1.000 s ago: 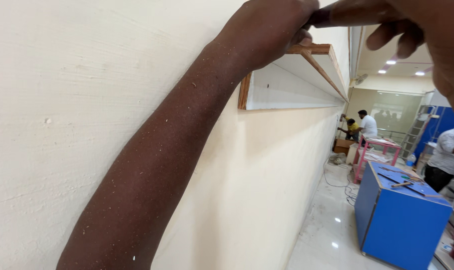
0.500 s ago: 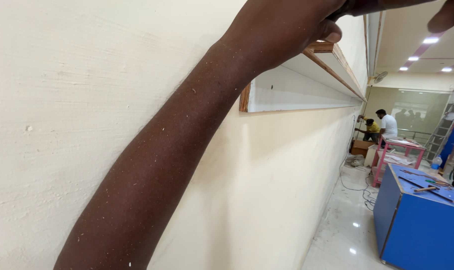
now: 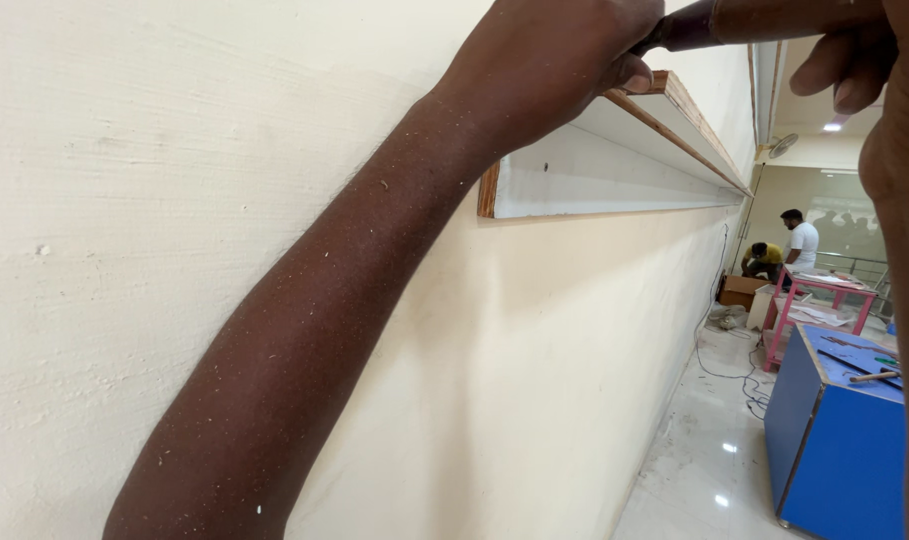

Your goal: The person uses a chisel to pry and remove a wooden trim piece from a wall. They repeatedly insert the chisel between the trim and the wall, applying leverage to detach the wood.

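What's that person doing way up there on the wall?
A person is reaching up to a long white wooden ledge fixed along the cream wall. Their left hand is closed at the ledge's near end, where a dark tool comes in from the right hand; what kind of tool it is cannot be told. Wood dust speckles the arm. Farther down the room stand a blue cabinet and a pink table, with two other people working.

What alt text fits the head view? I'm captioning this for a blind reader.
A person's left hand and right hand grip a dark-handled tool at the near end of a long white wall-mounted plywood box; a blue cabinet stands beyond.
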